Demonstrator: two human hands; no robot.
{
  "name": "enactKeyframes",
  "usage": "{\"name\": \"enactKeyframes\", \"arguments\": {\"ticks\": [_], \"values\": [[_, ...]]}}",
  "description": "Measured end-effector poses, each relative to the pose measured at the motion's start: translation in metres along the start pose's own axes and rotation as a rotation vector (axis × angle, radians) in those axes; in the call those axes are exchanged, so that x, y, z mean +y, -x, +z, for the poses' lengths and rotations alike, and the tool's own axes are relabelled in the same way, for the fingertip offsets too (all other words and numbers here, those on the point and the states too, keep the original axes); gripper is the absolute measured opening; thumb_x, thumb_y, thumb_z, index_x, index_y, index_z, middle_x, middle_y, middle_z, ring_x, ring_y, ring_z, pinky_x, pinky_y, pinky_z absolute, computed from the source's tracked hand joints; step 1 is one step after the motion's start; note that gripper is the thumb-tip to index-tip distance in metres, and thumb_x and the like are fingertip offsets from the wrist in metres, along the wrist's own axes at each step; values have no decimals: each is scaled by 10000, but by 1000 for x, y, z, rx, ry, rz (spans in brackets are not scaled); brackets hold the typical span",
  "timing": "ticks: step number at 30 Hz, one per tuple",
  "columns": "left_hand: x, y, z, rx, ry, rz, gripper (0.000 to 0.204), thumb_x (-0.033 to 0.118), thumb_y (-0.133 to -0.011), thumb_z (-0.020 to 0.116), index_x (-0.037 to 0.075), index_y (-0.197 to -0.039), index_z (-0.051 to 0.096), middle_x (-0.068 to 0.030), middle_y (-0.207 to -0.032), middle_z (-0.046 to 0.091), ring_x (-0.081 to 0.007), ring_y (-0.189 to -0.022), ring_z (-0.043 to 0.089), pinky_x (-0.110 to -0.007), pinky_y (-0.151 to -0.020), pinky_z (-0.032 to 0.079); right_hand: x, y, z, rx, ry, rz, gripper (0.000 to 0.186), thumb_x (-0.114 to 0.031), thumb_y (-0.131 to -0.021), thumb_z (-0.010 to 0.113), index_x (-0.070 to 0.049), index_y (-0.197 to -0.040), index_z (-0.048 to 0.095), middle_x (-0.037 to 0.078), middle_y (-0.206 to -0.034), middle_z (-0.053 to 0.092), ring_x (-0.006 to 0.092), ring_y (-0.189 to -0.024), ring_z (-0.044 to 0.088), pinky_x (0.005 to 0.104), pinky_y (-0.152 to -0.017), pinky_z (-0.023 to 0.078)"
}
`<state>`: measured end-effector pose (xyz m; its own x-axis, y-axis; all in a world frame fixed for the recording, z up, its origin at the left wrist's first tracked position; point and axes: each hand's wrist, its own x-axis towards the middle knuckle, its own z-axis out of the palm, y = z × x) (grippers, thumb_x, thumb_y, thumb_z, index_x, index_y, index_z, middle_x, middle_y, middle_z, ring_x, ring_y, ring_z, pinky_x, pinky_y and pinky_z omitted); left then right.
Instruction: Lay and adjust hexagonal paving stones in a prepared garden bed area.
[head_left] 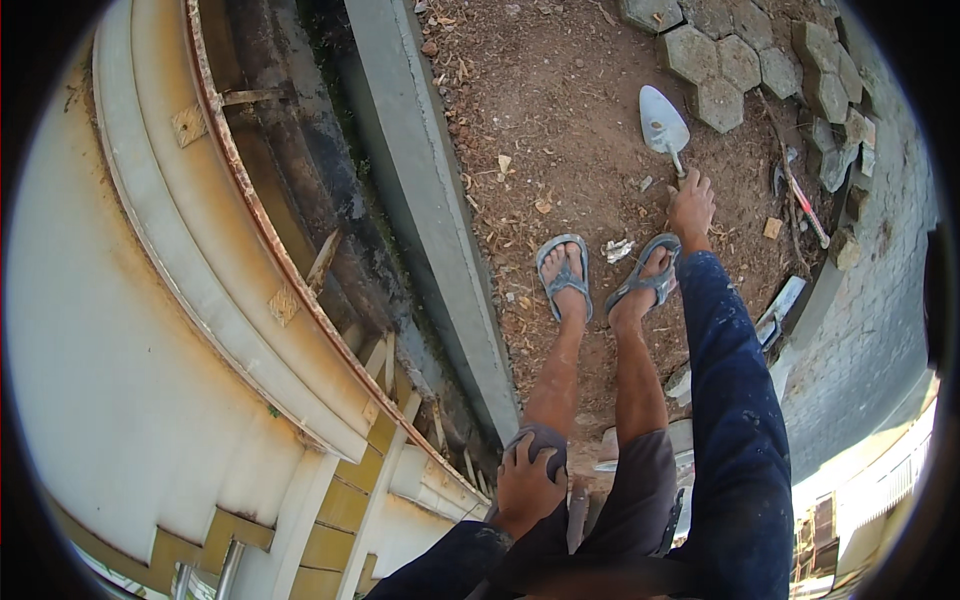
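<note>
My right hand (691,208) is closed on the handle of a pointed steel trowel (662,115), its pale blade over the dirt (560,150) near some hexagonal paving blocks (720,65). My left hand (528,482) rests on my left knee, fingers spread over the grey shorts, holding nothing. My feet, in grey flip-flops (560,298), stand on the soil with a crumpled white scrap (619,250) between them.
A concrete kerb (420,180) borders a dark channel and rusty, curved pale structure (150,250) at left. At right are stacked pavers (825,75), a stick, a red-and-white handled tool (809,215), metal pieces (778,310) and a grey block-paved surface (870,290).
</note>
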<state>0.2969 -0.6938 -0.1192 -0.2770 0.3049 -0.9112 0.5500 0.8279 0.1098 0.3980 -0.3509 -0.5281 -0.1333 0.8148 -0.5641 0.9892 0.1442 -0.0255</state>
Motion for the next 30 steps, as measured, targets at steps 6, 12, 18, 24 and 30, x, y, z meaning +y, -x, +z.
{"name": "enactKeyframes", "arguments": {"ticks": [6,12,18,24,30], "values": [[0,-2,-3,-13,-21,4,377,294,-766,746,145,-1111,722,-136,-1407,493,-413,-1211,526,-523,-1001,468,-26,-8,-10,-91,-263,-145,349,-257,-952,610,-89,-1211,448,236,-1102,633,455,-1024,634,558,-849,517],[2,-2,-1,-22,-14,1,368,286,-770,747,146,-1109,722,-138,-1416,488,-402,-1241,513,-521,-1007,465,-78,15,-13,-32,-239,-105,291,-183,-966,562,-80,-1203,429,217,-1100,672,451,-980,672,556,-796,537],[3,-2,0,19,-4,13,358,274,-766,750,147,-1099,718,-154,-1404,495,-406,-1252,512,-514,-1008,467,-64,63,-5,-164,-63,-349,301,-163,-963,545,-74,-1226,427,209,-1062,685,457,-948,679,560,-777,543],[-1,-2,5,20,2,23,358,254,-755,755,151,-1094,706,-150,-1397,499,-415,-1212,527,-509,-996,475,-55,19,-6,-59,-244,32,340,-261,-943,595,-31,-1170,488,253,-1027,692,474,-982,670,580,-851,523],[0,-2,5,47,-3,49,350,244,-752,756,155,-1087,702,-150,-1397,497,-422,-1197,530,-514,-992,477,-26,80,14,-223,-330,81,342,-223,-889,646,-3,-1122,527,315,-990,688,502,-1001,653,574,-892,511]]}}
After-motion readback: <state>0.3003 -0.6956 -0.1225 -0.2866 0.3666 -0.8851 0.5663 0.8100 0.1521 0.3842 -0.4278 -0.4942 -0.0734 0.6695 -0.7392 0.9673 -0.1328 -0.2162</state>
